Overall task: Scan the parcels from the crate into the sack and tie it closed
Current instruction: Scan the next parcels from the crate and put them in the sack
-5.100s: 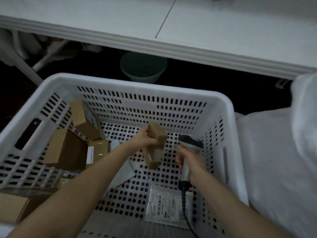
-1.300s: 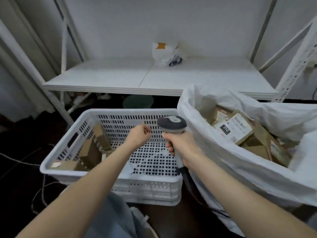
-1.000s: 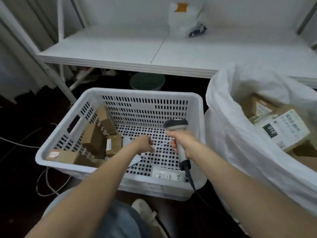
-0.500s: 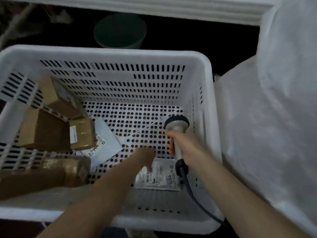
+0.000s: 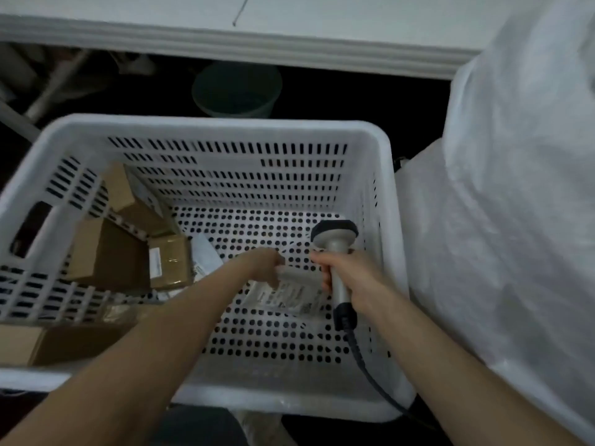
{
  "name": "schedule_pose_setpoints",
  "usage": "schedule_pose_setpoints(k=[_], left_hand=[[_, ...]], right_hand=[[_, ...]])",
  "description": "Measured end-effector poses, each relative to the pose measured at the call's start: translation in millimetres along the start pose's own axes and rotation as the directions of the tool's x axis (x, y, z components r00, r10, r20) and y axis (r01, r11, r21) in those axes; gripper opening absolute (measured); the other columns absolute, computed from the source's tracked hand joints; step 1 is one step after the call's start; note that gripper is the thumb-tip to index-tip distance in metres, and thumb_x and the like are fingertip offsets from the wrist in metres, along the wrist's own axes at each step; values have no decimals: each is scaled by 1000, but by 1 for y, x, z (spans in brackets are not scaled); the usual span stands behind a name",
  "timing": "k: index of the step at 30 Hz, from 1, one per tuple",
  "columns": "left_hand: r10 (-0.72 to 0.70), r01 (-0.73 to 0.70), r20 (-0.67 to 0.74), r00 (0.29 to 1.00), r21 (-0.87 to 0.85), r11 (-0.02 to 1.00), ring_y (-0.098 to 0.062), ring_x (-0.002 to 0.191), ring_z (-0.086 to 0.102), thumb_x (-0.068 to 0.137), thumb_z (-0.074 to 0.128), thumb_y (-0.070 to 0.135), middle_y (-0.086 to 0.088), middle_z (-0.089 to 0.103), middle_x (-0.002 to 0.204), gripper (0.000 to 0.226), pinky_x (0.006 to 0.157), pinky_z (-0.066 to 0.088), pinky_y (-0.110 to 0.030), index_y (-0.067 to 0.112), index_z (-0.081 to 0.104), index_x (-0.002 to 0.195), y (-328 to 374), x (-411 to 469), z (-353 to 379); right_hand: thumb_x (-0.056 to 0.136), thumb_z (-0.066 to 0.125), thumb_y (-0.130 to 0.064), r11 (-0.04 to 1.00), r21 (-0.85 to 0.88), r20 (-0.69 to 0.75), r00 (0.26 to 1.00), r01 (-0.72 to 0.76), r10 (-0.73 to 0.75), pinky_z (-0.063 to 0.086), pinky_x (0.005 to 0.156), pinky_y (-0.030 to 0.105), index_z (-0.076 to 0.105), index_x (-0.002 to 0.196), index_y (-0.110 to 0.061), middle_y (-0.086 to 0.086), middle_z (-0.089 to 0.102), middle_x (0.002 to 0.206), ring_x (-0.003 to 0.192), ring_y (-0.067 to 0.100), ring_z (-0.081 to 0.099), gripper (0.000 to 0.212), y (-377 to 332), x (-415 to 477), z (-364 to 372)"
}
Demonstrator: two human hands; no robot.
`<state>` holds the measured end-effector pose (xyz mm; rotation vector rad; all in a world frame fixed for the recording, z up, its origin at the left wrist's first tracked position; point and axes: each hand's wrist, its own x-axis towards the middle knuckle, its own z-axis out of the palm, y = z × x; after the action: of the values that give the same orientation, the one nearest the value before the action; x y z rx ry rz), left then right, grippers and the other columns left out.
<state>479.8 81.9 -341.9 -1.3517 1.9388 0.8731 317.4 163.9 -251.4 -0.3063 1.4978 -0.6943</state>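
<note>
A white perforated crate (image 5: 222, 127) fills the middle of the view. My left hand (image 5: 264, 263) reaches into it and pinches the upper edge of a flat clear-plastic parcel (image 5: 291, 296) with a printed label, tilted up off the crate floor. My right hand (image 5: 351, 278) grips the handle of a grey barcode scanner (image 5: 335, 235), head pointing away, right beside that parcel. Several brown cardboard parcels (image 5: 109, 259) and a white flat mailer (image 5: 206, 255) lie at the crate's left side. The white woven sack (image 5: 515, 204) stands to the right of the crate; its contents are hidden.
The scanner's dark cable (image 5: 370, 375) trails over the crate's near right corner. A white shelf edge (image 5: 225, 37) runs across the top. A green bucket (image 5: 236, 90) sits on the dark floor beyond the crate. A brown box (image 5: 48, 342) rests at the crate's near-left rim.
My left hand went from empty and reaching down to pinching the flat plastic parcel and lifting its edge. The view pulled back slightly. The scanner hand stays about where it was.
</note>
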Motion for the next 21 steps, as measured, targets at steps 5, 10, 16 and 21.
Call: schedule_pose_setpoints(k=[5, 10, 16, 21], left_hand=[[28, -59, -264, 964, -112, 992, -17, 91, 57, 74, 80, 19, 6, 58, 94, 37, 77, 40, -26, 16, 66, 109, -9, -91, -56], [114, -230, -510, 852, -169, 958, -12, 82, 56, 72, 81, 16, 8, 59, 88, 41, 65, 39, -21, 18, 60, 106, 9, -186, -80], [155, -421, -623, 766, -306, 854, -10, 72, 64, 73, 79, 10, -2, 69, 81, 36, 68, 50, -21, 28, 59, 98, 48, -263, -90], [89, -504, -719, 689, -388, 771, -12, 78, 66, 75, 78, 9, 0, 70, 87, 43, 70, 55, -21, 24, 60, 111, 62, -284, -82]], right_hand=[[80, 74, -6, 959, -125, -40, 965, 254, -261, 49, 54, 24, 59, 106, -6, 7, 61, 78, 59, 13, 56, 30, -14, -52, 3], [79, 72, -4, 854, -216, -66, 866, 473, -496, 48, 57, 22, 54, 113, -11, 1, 62, 87, 70, 11, 61, 39, -12, -109, 4], [77, 72, -2, 802, -237, -68, 815, 548, -576, 56, 76, 36, 53, 116, -15, 5, 67, 98, 88, 21, 66, 45, 3, -151, 4], [78, 67, 2, 846, -133, -121, 838, 517, -531, 54, 67, 36, 57, 105, -8, 11, 69, 89, 72, 22, 65, 30, 8, -162, 3]])
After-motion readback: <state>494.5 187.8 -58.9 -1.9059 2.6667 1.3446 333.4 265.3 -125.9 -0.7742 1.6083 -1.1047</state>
